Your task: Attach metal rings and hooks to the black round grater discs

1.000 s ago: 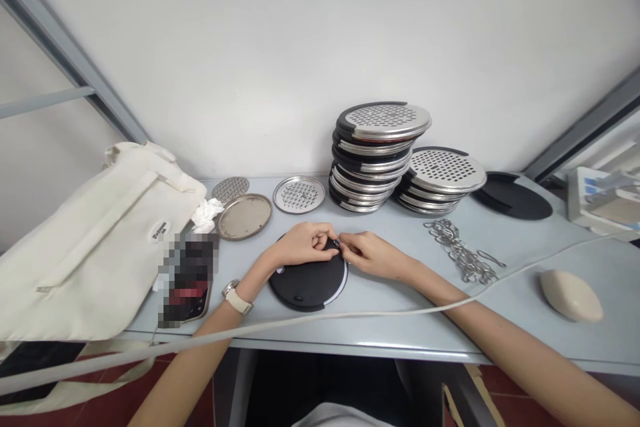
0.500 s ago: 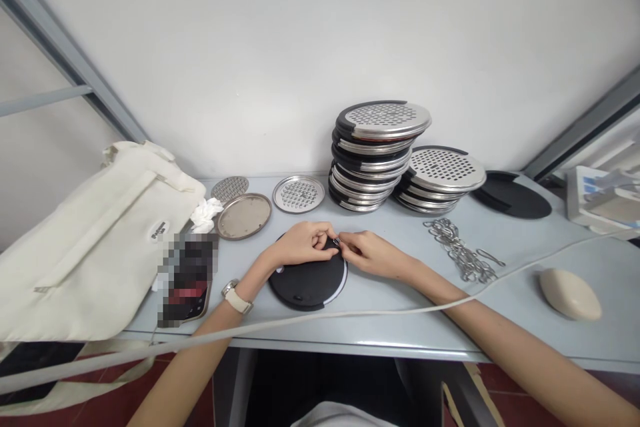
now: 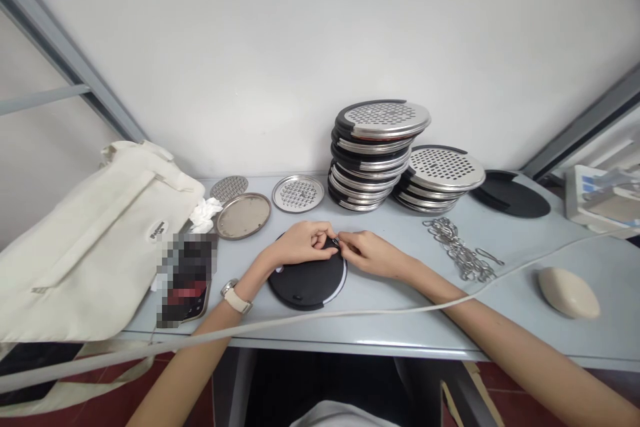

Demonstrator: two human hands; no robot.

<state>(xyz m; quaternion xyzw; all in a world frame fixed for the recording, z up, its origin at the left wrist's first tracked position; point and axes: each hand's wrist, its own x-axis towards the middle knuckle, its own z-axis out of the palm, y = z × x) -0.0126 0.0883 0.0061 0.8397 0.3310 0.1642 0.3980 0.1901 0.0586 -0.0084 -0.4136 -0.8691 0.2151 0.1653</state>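
Observation:
A round black disc (image 3: 305, 283) lies flat on the table before me, a pale strip showing along its right rim. At its upper right edge is a small shiny metal clip (image 3: 335, 241), mostly hidden by fingers. My left hand (image 3: 307, 241) rests over the disc's far part, with thumb and forefinger closed about the clip. From the right, my right hand (image 3: 367, 252) pinches the same clip with its fingertips. Several loose metal clips (image 3: 463, 250) lie in a heap to the right of my right hand.
Behind are a tall stack of silver-and-black graters (image 3: 377, 157), a shorter stack (image 3: 443, 177), a black disc (image 3: 515, 195), a grater plate (image 3: 299, 194) and a metal lid (image 3: 243, 216). A white cable (image 3: 380, 312) crosses my forearms. A bag (image 3: 100, 240), phone (image 3: 193, 280) and cream mouse (image 3: 569, 292) flank me.
Both hands stay at the disc's upper right edge, still closed at the clip. Only very slight finger movement shows; the disc keeps its place.

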